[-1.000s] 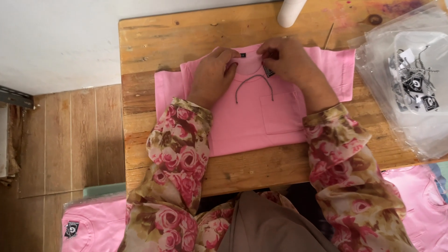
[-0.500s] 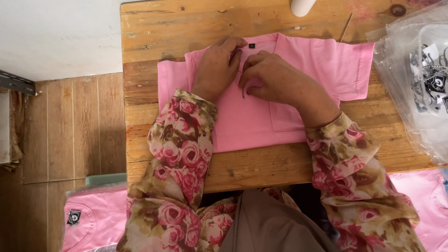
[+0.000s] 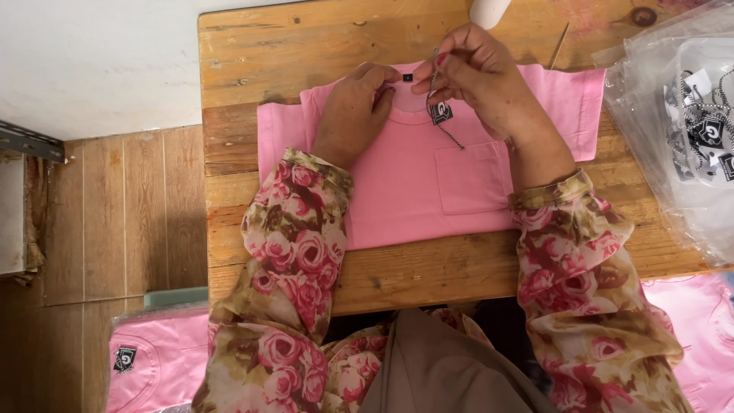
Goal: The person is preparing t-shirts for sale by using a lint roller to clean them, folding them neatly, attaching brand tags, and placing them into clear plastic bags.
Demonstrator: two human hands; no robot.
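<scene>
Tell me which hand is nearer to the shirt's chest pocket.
Right. The right hand is at the collar with its wrist just above the chest pocket; the left hand presses the pink shirt farther left of it.

The right hand (image 3: 489, 84), which half a second earlier lay flat over the collar of the pink shirt (image 3: 428, 191), rose off the cloth and pinched a striped cord with a small black tag (image 3: 441, 113) dangling above the neckline. The left hand (image 3: 359, 111) slid slightly left, uncovering the small neck label (image 3: 407, 77).
</scene>
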